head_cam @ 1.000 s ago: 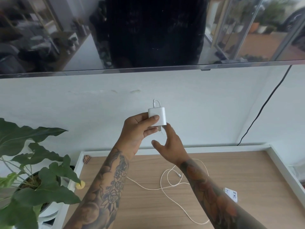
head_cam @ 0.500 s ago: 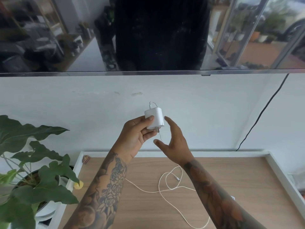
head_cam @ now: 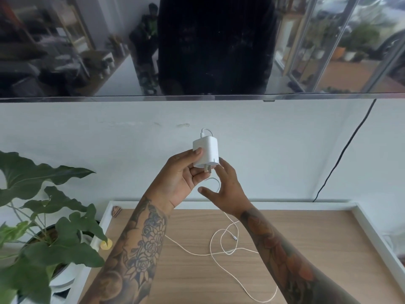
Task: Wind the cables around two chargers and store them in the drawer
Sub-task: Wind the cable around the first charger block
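A white charger block [head_cam: 207,151] is held up in front of the wall by my left hand [head_cam: 183,179], thumb on its face, prongs pointing down. Its thin white cable [head_cam: 221,244] leaves the top of the block, passes behind it and hangs through my right hand [head_cam: 225,189], then lies in loose loops on the wooden top. My right hand sits just under and right of the block, fingers spread, with the cable running past its fingers. The cable's plug end [head_cam: 235,237] rests on the wood. No second charger or drawer is visible.
The wooden top [head_cam: 306,249] has a raised white rim [head_cam: 370,229]. A potted plant [head_cam: 43,238] stands at the left. A small yellow object [head_cam: 106,245] lies on the rim. A black cord [head_cam: 341,154] runs down the wall at the right, below a dark screen [head_cam: 197,44].
The left hand has turned the charger so its prongs face down toward me. The right hand has shifted under the block, and a loop of cable now shows by its fingers.
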